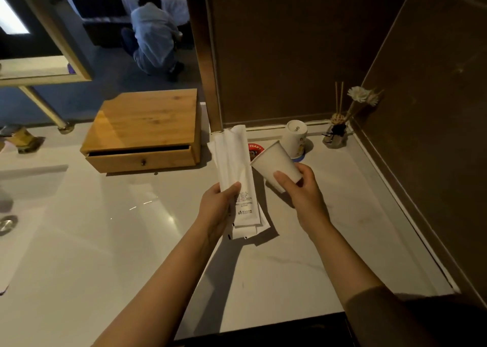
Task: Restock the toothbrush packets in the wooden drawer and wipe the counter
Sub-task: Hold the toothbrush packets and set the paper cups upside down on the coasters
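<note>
My left hand (217, 206) grips a fanned bundle of long white toothbrush packets (234, 167) above the white counter (118, 228). My right hand (303, 188) holds a white paper cup (275, 161), tilted with its mouth toward the upper left. The wooden drawer box (143, 128) stands at the back of the counter, left of the packets. Its drawer (139, 158) with a small knob is pulled out only a crack.
An upside-down paper cup (295, 136) rests on a blue coaster beside a red round coaster (255, 149). A reed diffuser (336, 133) fills the back right corner. Brown walls close the right side. A sink drain (8, 224) and tap lie left. A person kneels on the floor beyond.
</note>
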Motion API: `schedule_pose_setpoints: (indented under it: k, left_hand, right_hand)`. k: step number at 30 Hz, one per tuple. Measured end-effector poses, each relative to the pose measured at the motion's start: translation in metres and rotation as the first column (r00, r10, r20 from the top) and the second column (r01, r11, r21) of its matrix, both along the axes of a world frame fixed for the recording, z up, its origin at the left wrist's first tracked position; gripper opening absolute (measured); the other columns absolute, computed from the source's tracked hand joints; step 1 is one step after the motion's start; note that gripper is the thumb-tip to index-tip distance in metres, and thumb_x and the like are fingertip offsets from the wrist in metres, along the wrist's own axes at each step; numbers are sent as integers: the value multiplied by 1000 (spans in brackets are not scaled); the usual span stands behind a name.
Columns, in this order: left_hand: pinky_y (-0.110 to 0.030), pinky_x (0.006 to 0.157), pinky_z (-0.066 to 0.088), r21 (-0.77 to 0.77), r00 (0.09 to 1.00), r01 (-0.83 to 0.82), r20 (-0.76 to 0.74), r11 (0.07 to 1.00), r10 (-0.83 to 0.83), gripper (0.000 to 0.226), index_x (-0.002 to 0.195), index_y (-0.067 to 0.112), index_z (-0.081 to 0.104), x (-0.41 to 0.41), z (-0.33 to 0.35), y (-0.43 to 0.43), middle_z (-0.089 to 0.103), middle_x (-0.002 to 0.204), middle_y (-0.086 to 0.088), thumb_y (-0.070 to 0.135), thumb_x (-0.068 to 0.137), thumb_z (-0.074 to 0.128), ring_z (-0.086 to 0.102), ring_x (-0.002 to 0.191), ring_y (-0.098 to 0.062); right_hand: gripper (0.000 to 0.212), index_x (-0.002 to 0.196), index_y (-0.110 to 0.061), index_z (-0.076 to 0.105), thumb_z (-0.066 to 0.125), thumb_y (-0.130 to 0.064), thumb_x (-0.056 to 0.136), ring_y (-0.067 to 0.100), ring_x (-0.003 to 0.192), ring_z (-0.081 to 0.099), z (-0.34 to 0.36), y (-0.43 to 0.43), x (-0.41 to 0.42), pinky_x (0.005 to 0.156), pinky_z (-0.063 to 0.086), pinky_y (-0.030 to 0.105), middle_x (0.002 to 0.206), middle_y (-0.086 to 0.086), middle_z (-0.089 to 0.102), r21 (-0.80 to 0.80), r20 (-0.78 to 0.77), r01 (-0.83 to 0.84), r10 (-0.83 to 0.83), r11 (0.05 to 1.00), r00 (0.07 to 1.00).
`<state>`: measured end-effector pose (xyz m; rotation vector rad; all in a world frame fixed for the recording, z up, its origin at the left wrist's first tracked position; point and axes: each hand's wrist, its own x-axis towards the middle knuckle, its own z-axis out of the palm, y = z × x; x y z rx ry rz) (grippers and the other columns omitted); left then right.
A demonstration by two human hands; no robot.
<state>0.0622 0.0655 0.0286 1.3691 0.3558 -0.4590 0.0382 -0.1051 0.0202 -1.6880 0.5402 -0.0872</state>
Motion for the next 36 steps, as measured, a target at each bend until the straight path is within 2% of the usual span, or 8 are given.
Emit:
schedule_pose_setpoints:
  k: [2, 5, 10, 12, 17, 24, 31, 36]
  left_hand:
    - [-44, 83, 55, 15, 1000, -20, -5, 1000, 20, 30, 116, 6, 55, 7, -3, 12, 66, 107, -15, 19, 89, 58, 66, 96, -29]
    - [-37, 72, 57, 49, 1000, -18, 15, 999, 18, 29, 113, 7, 56, 17, -8, 28, 66, 102, -13, 20, 88, 59, 67, 91, -27]
    - [-24, 52, 55, 98, 999, 20, 29, 995, -23, 17, 101, 15, 59, 25, -12, 41, 69, 92, -6, 24, 87, 60, 70, 81, -21]
    - [-25, 53, 55, 85, 999, 26, 23, 996, -28, 18, 102, 14, 59, 25, -13, 43, 69, 93, -7, 24, 87, 61, 70, 81, -21]
    - [-26, 57, 56, 105, 998, 33, 48, 994, -38, 23, 106, 13, 59, 23, -16, 44, 69, 94, -7, 26, 86, 61, 70, 82, -22]
    - [-31, 62, 57, 91, 999, -9, 34, 996, 6, 21, 102, 14, 61, 21, -17, 39, 70, 93, -8, 26, 85, 62, 71, 80, -23]
    - [-26, 54, 56, 66, 998, -50, 27, 997, 48, 16, 97, 16, 62, 21, -18, 33, 71, 87, -5, 26, 85, 63, 72, 72, -18]
    - [-23, 50, 54, 57, 997, -71, 26, 996, 70, 13, 94, 16, 62, 21, -18, 29, 71, 81, -2, 25, 85, 63, 72, 69, -16]
  right_hand:
    - [63, 121, -37, 45, 68, -56, 66, 22, 108, 55, -2, -1, 11, 92, 51, 49, 125, 1, 53, 32, -13, 37, -37, 999, 999]
    - [63, 119, -45, 43, 68, -60, 62, 20, 108, 55, -1, -10, 30, 92, 50, 51, 125, -6, 53, -84, -59, 51, -56, 995, 997]
    - [64, 123, -28, 42, 76, -38, 69, 26, 114, 52, 4, -11, 73, 93, 49, 46, 126, 3, 51, -366, -69, -19, -7, 930, 998]
    - [67, 123, -22, 43, 79, -29, 67, 28, 114, 51, 8, -5, 89, 91, 49, 42, 124, 8, 50, -496, -72, -78, 49, 865, 996]
    - [74, 127, -25, 41, 80, -25, 64, 31, 120, 40, 20, 12, 120, 98, 40, 50, 126, 8, 50, -763, -191, -212, 100, 611, 976]
    - [81, 134, -21, 32, 77, -16, 66, 33, 125, 35, 18, 18, 152, 105, 35, 48, 133, 12, 44, -764, -321, -420, 277, 489, 906]
    - [85, 137, -22, 26, 75, -15, 69, 32, 126, 37, -6, 25, 150, 103, 36, 47, 137, 10, 41, -689, -169, -291, 243, 664, 955]
    - [69, 132, -21, 32, 70, -36, 76, 30, 121, 49, -27, 22, 133, 100, 43, 50, 130, 9, 51, -504, -155, -203, 143, 840, 978]
